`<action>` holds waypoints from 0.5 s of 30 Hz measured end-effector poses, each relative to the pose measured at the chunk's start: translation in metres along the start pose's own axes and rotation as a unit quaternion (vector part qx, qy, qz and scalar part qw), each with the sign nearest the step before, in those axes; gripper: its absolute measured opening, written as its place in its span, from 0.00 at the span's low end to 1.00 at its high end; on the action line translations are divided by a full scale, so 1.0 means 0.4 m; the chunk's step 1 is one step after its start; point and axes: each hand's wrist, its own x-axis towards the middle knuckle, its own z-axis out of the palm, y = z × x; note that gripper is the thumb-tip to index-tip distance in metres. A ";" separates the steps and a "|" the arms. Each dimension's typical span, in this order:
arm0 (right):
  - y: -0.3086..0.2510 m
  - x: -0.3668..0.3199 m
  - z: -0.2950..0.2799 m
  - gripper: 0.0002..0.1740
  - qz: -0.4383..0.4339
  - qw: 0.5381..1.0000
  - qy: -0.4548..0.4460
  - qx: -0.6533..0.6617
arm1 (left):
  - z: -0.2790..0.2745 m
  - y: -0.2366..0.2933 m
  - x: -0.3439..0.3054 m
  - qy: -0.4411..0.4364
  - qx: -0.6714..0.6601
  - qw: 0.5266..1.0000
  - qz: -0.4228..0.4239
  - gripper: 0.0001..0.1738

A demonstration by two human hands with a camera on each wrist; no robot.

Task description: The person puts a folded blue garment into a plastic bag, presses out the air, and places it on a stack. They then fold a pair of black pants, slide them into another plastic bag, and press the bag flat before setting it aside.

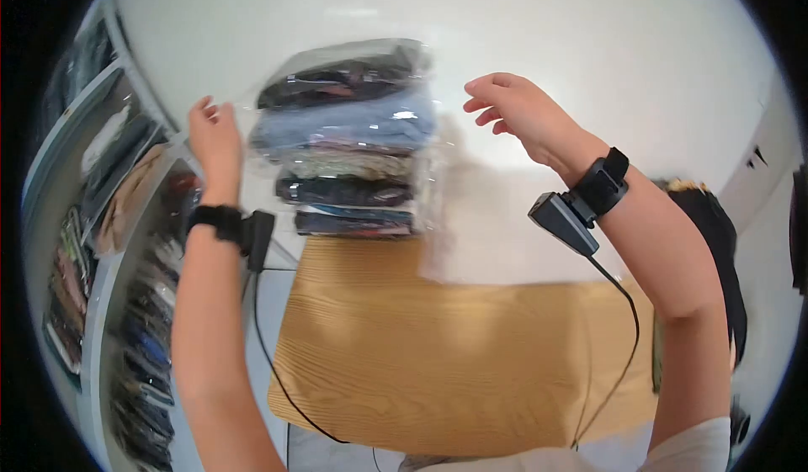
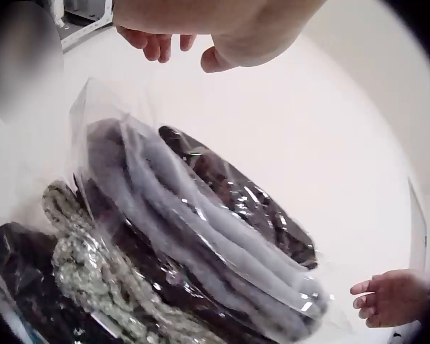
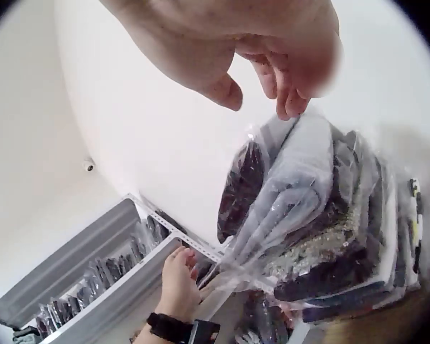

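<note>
Left hand (image 1: 215, 135) is sitting at the left edge of the clear plastic bag of dark folded clothing (image 1: 345, 81), can't tell if it's pinching. Right hand (image 1: 513, 106) is hanging loose, holding nothing. The bag's topping a pile of bagged garments (image 1: 353, 177) on the light wooden table (image 1: 438, 346). I'd be steadying both sides, plastic's probably slippery.

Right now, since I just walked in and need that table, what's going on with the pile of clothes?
A person at the wooden table has both hands up at a stack of bagged, folded clothes on its far edge. The left hand rests against the plastic on the stack's left side; the right hand is open near its upper right, contact unclear. Shelves alongside hold more clothes.
</note>
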 end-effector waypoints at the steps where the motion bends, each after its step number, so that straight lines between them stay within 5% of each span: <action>1: 0.010 -0.035 -0.031 0.22 -0.006 1.000 -0.008 0.018 | -0.021 0.016 -0.013 -0.017 0.004 1.000 0.021 0.24; 8: 0.100 -0.343 -0.274 0.14 0.094 0.993 0.051 0.044 | -0.135 0.159 -0.195 -0.154 -0.096 0.983 0.031 0.26; 15: 0.274 -0.655 -0.502 0.13 0.194 0.954 0.203 0.101 | -0.151 0.166 -0.434 -0.224 -0.245 0.936 -0.114 0.28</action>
